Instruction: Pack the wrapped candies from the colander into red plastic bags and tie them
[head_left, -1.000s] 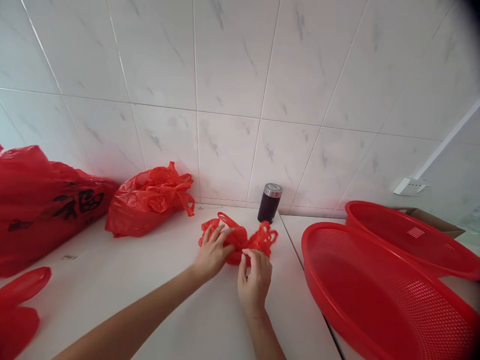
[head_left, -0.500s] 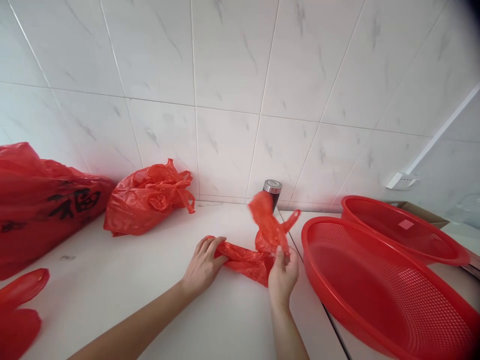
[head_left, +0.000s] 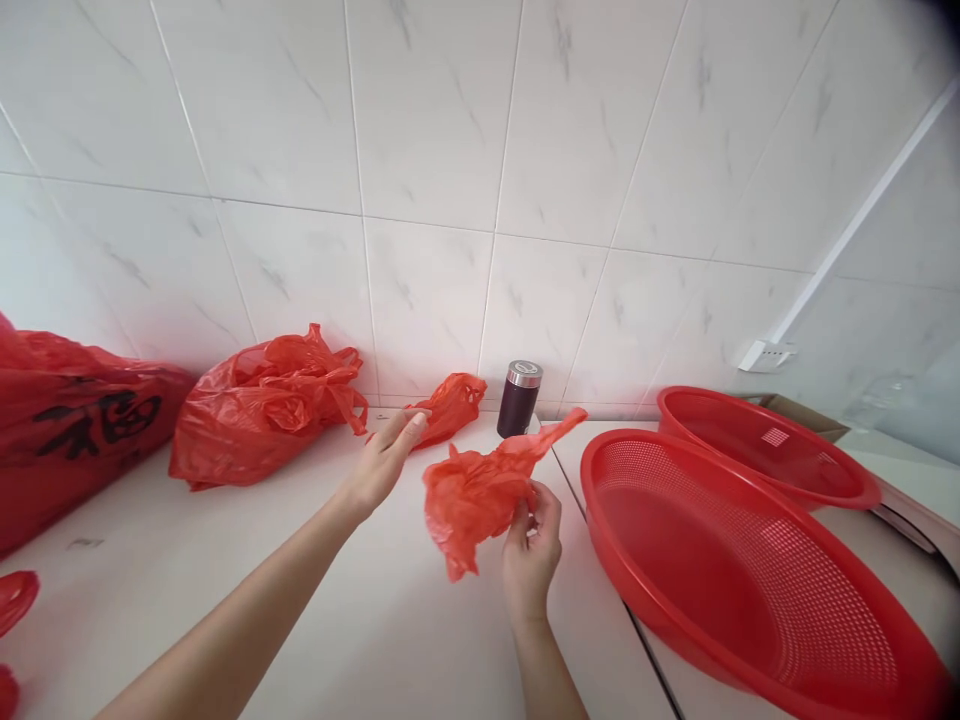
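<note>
My right hand [head_left: 534,545] pinches a thin, crumpled red plastic bag [head_left: 476,495], which hangs above the white tabletop with one handle sticking up to the right. My left hand [head_left: 386,465] is stretched forward, its fingers straight and holding nothing I can see. Just past those fingertips a second, smaller red plastic bag [head_left: 451,408] lies bunched at the foot of the wall; the fingers overlap its left end, and whether they touch it I cannot tell.
A dark flask [head_left: 519,400] with a silver lid stands by the wall. Full red bags, one knotted [head_left: 247,415] and one printed [head_left: 90,430], sit left. Two red plastic baskets [head_left: 697,580] [head_left: 757,440] are at right, beyond a table seam. A socket [head_left: 765,356] is on the wall.
The smaller bag now lies by the wall, where my left hand has reached forward. My right hand has moved left and nearer with its bag, which has spread out. The view has shifted right.
</note>
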